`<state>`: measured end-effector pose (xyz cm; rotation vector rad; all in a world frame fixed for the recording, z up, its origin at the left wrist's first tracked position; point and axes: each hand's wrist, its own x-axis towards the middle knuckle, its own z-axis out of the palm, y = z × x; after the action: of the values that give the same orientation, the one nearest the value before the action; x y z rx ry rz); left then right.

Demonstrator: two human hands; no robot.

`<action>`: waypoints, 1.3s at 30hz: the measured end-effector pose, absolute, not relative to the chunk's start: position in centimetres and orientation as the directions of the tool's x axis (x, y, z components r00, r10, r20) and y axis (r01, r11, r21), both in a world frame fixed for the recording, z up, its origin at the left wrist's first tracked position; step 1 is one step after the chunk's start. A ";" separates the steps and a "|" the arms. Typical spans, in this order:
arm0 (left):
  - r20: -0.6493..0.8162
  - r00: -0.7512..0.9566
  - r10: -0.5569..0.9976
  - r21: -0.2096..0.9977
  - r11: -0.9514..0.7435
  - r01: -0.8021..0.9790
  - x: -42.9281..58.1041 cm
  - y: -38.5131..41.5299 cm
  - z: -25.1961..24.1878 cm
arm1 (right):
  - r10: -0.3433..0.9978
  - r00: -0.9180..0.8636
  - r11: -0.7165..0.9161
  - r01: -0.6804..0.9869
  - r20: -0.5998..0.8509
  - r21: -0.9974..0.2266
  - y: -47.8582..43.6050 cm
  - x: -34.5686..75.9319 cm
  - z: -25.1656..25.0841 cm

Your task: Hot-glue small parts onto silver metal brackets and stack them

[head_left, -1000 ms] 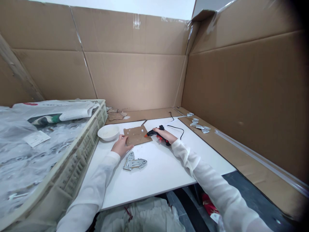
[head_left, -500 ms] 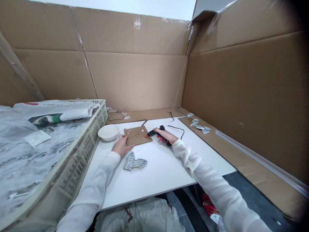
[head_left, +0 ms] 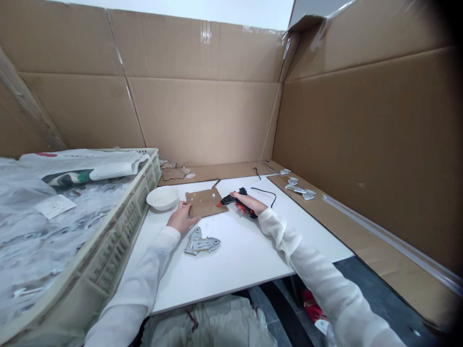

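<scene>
My right hand (head_left: 253, 203) is closed round the handle of a black and red hot glue gun (head_left: 247, 202). The gun's orange nozzle points left, over the right side of a square piece of cardboard (head_left: 203, 206) that lies on the white table. Small whitish lumps dot the cardboard. My left hand (head_left: 181, 217) grips the cardboard at its left and near edges, thumb toward me. Nearer to me lie a few grey, rocket-shaped pieces (head_left: 204, 245), partly overlapping. A white bowl (head_left: 163, 198) stands just beyond my left hand.
A large pale plastic crate (head_left: 119, 217) filled with bagged items stands along the left. Cardboard walls (head_left: 224, 115) rise at the back and right. Small clear-and-grey pieces (head_left: 302, 190) lie on the right cardboard strip. The gun's black cable (head_left: 270, 193) curls behind my right hand.
</scene>
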<state>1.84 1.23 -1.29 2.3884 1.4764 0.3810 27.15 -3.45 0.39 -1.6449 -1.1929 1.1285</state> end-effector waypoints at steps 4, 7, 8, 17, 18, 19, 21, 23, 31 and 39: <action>0.062 0.430 0.901 0.387 -0.419 0.821 1.9 1.1 -1.2 | 0.977 0.113 -0.209 0.305 -0.182 -0.929 -3.4 27.3 0.4; 0.062 0.436 0.898 0.390 -0.424 0.818 1.9 1.1 -1.2 | 0.978 0.103 -0.207 0.331 -0.182 -0.921 -3.4 27.4 0.3; 0.060 0.438 0.897 0.393 -0.424 0.816 1.9 1.1 -1.2 | 0.978 0.101 -0.206 0.337 -0.182 -0.919 -3.4 27.5 0.3; 0.077 0.441 0.894 0.402 -0.433 0.807 1.8 1.2 -1.3 | 0.979 0.048 -0.204 0.342 -0.199 -0.917 -3.6 27.5 0.7; 0.079 0.442 0.893 0.402 -0.435 0.806 1.8 1.2 -1.3 | 0.978 0.047 -0.205 0.344 -0.201 -0.916 -3.7 27.5 0.8; 0.080 0.444 0.893 0.403 -0.436 0.805 1.8 1.2 -1.4 | 0.978 0.047 -0.207 0.345 -0.203 -0.915 -3.7 27.5 0.8; 0.081 0.446 0.891 0.402 -0.439 0.804 1.8 1.2 -1.4 | 0.977 0.058 -0.211 0.342 -0.204 -0.916 -3.7 27.5 0.7; 0.081 0.445 0.892 0.400 -0.437 0.805 1.8 1.2 -1.4 | 0.977 0.073 -0.212 0.334 -0.199 -0.919 -3.5 27.5 0.6; 0.072 0.439 0.895 0.406 -0.429 0.807 1.9 1.3 -1.4 | 0.975 0.115 -0.218 0.312 -0.191 -0.925 -3.2 27.6 0.0; 0.077 0.442 0.894 0.391 -0.435 0.811 1.8 1.4 -1.5 | 0.973 0.136 -0.219 0.306 -0.185 -0.926 -2.8 27.8 -0.5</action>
<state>1.84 1.36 -1.53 2.4010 1.4657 0.3950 27.83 -2.81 -0.53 -1.6538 -1.2568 1.1071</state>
